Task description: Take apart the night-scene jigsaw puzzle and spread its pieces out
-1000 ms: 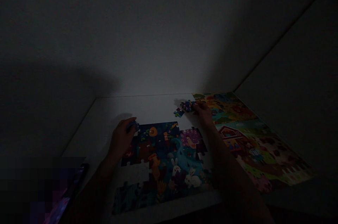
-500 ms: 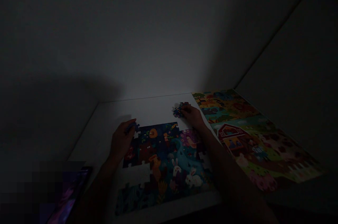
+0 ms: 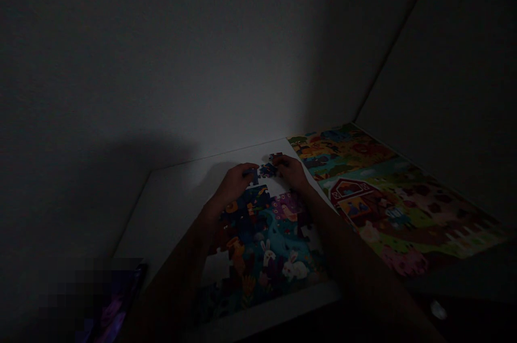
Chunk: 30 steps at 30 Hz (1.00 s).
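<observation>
Dim light falls on a partly assembled jigsaw puzzle with rabbits, a fox and a pink bird, gaps showing at its left and right sides. Above its top edge my left hand pinches a dark blue puzzle piece. My right hand is close by on the right, its fingers closed at a small cluster of loose puzzle pieces. What exactly lies between those right fingertips is hard to make out in the dark. The two hands are a short way apart, with the loose pieces between them.
Two finished picture puzzles lie to the right, a savanna scene and a farm scene. A device with a lit screen is at lower left. The white table meets walls at its back and right.
My left hand has moved right with its puzzle piece, from the puzzle's top left corner to near the loose pieces. My right hand has shifted left to the loose pieces. The view has turned slightly.
</observation>
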### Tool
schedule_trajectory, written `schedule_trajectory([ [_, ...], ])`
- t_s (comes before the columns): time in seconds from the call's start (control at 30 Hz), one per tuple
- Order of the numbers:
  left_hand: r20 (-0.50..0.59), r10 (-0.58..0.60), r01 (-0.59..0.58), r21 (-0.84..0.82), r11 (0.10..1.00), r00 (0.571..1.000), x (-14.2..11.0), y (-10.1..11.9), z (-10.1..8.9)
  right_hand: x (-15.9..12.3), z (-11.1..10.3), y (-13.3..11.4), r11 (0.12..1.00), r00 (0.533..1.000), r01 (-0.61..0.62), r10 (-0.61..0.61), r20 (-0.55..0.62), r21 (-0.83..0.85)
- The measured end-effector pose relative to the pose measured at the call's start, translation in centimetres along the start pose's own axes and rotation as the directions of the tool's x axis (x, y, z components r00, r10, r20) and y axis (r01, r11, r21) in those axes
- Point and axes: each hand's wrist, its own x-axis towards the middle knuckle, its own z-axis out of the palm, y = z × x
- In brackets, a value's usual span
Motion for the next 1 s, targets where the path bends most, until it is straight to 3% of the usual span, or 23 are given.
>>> schedule_trajectory([
  [0.13, 0.021, 0.023, -0.023, 0.004, 1.0, 1.0, 4.0, 0.2, 2.9, 0.0, -0.2, -0.6, 1.0, 0.999, 0.012, -0.011, -0.033, 0.028],
  [0.23, 0.024, 0.041, -0.041, 0.024, 0.999, 0.999, 5.3, -0.1, 4.1, 0.0, -0.2, -0.8, 1.0, 1.0, -0.011, 0.012, -0.025, 0.019],
  [0.37, -0.007, 0.077, -0.076, 0.09, 0.993, 0.997, 5.2, -0.4, 4.6, 0.2, -0.1, -0.6, 1.0, 1.0, -0.011, 0.011, -0.014, 0.017],
  [0.5, -0.087, 0.104, -0.088, 0.175, 0.981, 0.991, 3.6, -0.4, 4.6, 0.2, -0.1, -0.4, 0.999, 1.0, -0.026, 0.027, -0.011, 0.021],
  [0.63, -0.172, 0.077, -0.035, 0.233, 0.972, 0.982, -1.8, 0.1, 4.4, 0.2, -0.1, -0.2, 0.998, 0.999, -0.052, 0.052, 0.006, 0.031],
  [0.7, -0.207, 0.076, -0.015, 0.281, 0.96, 0.975, -6.0, 0.7, 4.4, 0.2, -0.1, -0.1, 0.996, 0.997, -0.08, 0.08, 0.017, 0.035],
  [0.83, -0.18, 0.135, -0.054, 0.394, 0.917, 0.974, -15.5, 1.2, 4.1, 0.1, -0.1, -0.3, 0.995, 0.996, -0.094, 0.094, 0.006, 0.034],
  [0.93, -0.214, 0.188, -0.062, 0.489, 0.87, 0.959, -22.0, 0.3, 3.2, -0.1, -0.3, -0.5, 0.998, 0.998, -0.064, 0.064, 0.007, 0.024],
  [1.0, -0.17, 0.247, -0.107, 0.574, 0.812, 0.954, -25.7, -0.8, 2.3, -0.2, -0.4, -0.6, 0.999, 0.999, -0.047, 0.047, 0.001, -0.001],
])
